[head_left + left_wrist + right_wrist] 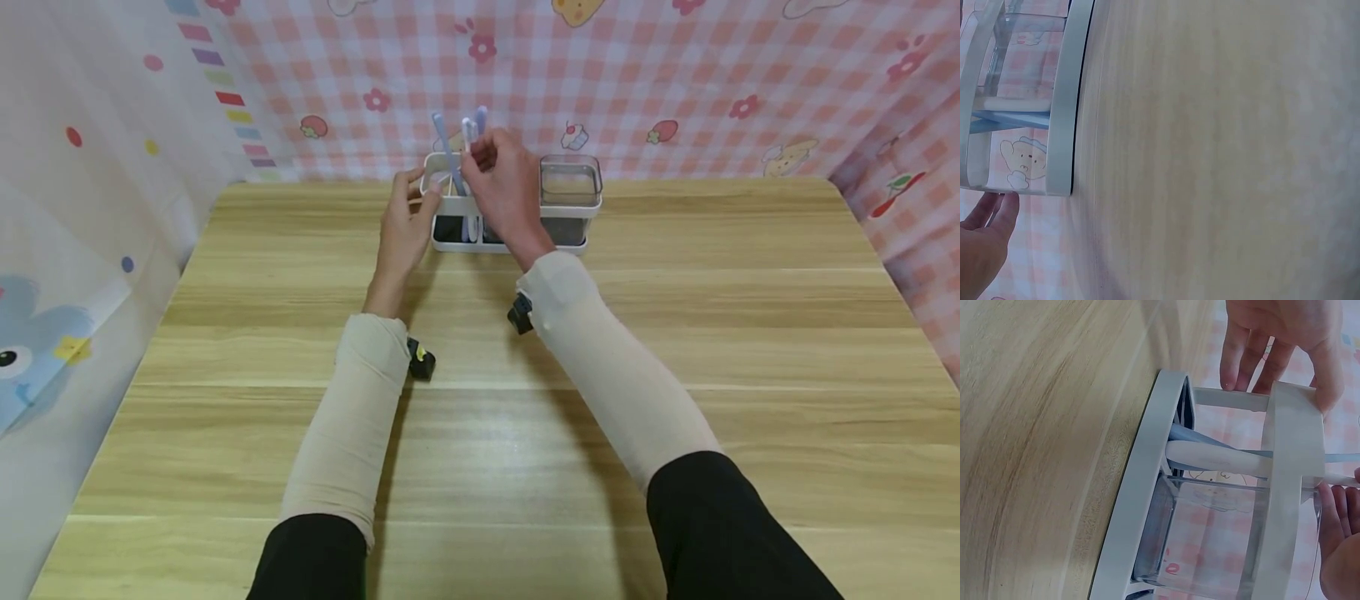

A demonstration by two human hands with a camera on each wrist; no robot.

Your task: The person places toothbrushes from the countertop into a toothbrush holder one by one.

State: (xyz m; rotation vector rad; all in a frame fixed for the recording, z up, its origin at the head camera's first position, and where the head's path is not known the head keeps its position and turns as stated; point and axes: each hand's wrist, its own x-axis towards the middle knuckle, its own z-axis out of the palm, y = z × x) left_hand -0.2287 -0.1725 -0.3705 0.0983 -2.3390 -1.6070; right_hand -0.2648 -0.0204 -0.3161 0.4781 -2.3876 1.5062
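A white toothbrush holder (517, 247) with two tiers stands at the back of the table. My left hand (405, 221) grips its left end, thumb at the upper rim and fingers along the side. In the right wrist view, the left hand (1285, 331) shows at that same end. My right hand (506, 179) pinches a white toothbrush (468, 132) above the left part of the holder. The thick white handle (1216, 456) reaches down into the lower tier. A blue toothbrush (447, 154) leans beside it, and another bluish one (482, 118) rises just behind the right hand.
A clear cup (570, 182) sits in the holder's right opening; another clear cup (1210, 537) shows in the middle. Behind the wooden table (480, 433) hangs a pink checked cloth (645, 75). A white patterned cloth (97, 167) hangs at the left.
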